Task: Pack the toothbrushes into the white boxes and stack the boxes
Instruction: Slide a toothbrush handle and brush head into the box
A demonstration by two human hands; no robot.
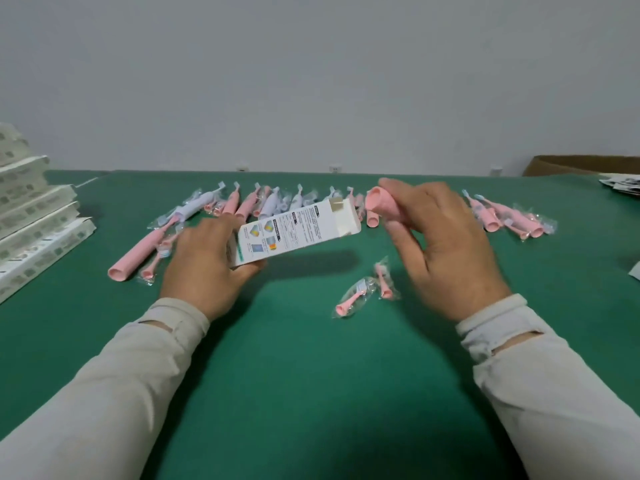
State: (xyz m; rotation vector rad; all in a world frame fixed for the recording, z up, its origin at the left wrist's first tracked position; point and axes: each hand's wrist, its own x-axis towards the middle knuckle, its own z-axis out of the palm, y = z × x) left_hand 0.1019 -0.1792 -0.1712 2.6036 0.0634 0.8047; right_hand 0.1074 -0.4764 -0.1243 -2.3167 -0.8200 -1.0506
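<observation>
Green table [311, 375], boxes stacked [31, 216] at its left edge. Row of toothbrushes [249, 202] along the far side. Left hand [204, 268] grips a white box [294, 233], held above the table, open end facing right. Right hand [440, 247] fingers curled around a pink toothbrush [381, 202] near that opening. Two wrapped brush heads [367, 292] below.
</observation>
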